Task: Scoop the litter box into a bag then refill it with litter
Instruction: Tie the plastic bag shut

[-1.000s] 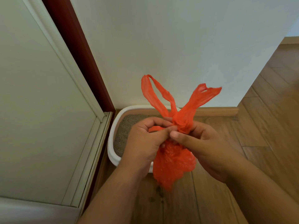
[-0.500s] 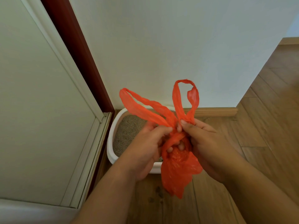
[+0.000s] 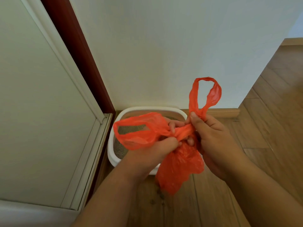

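Observation:
An orange plastic bag point(image 3: 178, 167) hangs in front of me, bulging at the bottom. My left hand point(image 3: 152, 149) grips its left handle loop, which spreads out to the left. My right hand point(image 3: 211, 136) pinches the other handle, whose loop stands upright above my thumb. The two handles cross in a twist between my hands. Behind the bag, a white litter box point(image 3: 113, 154) with grey litter sits on the floor in the corner, partly hidden by my hands and the bag.
A white wall point(image 3: 164, 54) rises behind the box, with a wooden skirting board point(image 3: 223, 112) at its foot. A dark red door frame point(image 3: 78, 51) and pale panelled door point(image 3: 32, 104) stand at left. Wooden floor point(image 3: 270, 120) stretches right and near me, with a few litter crumbs point(image 3: 161, 196).
The handles have been crossed and pulled apart: the left loop now spreads sideways to the left, the right loop stands up on the right, and the twist between my hands has tightened.

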A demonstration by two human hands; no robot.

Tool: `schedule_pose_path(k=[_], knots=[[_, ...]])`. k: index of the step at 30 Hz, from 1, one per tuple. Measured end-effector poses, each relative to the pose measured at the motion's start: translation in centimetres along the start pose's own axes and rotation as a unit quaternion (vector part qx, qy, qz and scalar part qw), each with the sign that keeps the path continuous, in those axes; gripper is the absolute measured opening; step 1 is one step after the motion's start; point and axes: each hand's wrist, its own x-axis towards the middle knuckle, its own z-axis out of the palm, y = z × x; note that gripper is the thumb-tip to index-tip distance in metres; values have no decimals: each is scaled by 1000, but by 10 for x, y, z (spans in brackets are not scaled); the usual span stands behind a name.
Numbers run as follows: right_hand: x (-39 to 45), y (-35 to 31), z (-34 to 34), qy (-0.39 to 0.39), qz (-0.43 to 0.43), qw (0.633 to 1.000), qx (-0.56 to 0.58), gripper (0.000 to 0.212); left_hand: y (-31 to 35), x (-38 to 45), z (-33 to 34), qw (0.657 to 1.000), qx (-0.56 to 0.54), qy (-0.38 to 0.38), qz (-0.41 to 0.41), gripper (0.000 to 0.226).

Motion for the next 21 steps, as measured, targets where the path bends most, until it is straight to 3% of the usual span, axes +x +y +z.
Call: schedule_pose_path(k=[2,7,10,13,18,21], knots=[[2,3,0,12,-3,1000,-15,36,1,0,4,1000,28,1,10,28],[8,9,-1,68,6,998,-17,27,-5,0,-2,987,96,126,39,8],[7,7,1,87,2,996,7,32,-9,0,-2,977,113,179,34,9],[3,5,2,40,-35,997,49,28,-12,4,-5,971,81,223,35,17],[-3,5,1,26,-86,994,-57,11,-11,6,-7,972,54,227,16,17],[0,10,3,44,-114,982,-147,22,-15,7,-9,973,57,225,1,19]])
